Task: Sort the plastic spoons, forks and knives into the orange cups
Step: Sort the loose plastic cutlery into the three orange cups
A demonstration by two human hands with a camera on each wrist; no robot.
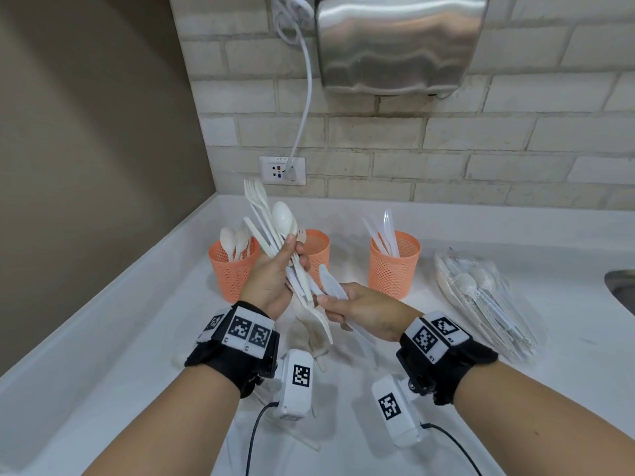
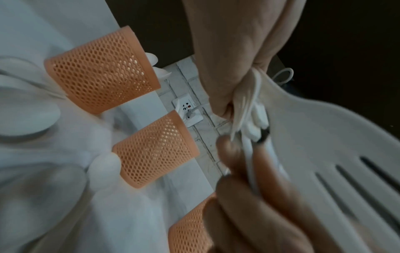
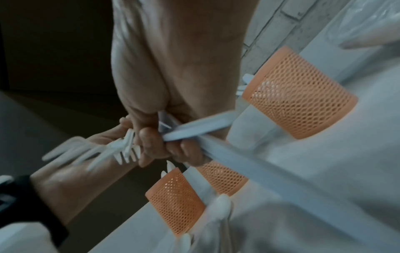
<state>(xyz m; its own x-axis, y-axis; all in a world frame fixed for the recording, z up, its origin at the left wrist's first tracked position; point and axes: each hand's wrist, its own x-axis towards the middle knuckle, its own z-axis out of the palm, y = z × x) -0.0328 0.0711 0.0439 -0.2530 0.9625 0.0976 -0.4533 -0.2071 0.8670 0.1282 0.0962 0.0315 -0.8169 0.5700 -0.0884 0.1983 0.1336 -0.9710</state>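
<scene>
The mixed bundle of cutlery [image 1: 275, 242] was up off the counter [image 1: 144, 338], fanned out with forks and a spoon bowl pointing far and up, and the left hand [image 1: 271, 283] had its grip clamped round the handles. Just to the right, the right hand [image 1: 360, 310] had its grip closed on a white knife [image 1: 328, 281], fingers curled round it, blade angled toward the bundle and touching its near end. Behind the hands stood three orange cups in a row: the left cup [image 1: 232, 269] held spoons, the middle cup [image 1: 318, 250] sat partly hidden behind the bundle with a fork tip showing, and the right cup [image 1: 395, 266] held knives. Further right, a clear bag of cutlery [image 1: 481, 297] lay flat on the counter, near a sink edge [image 1: 622, 286]. On the far wall hung a steel hand dryer [image 1: 398, 42], its cord running down to a socket [image 1: 281, 170].
</scene>
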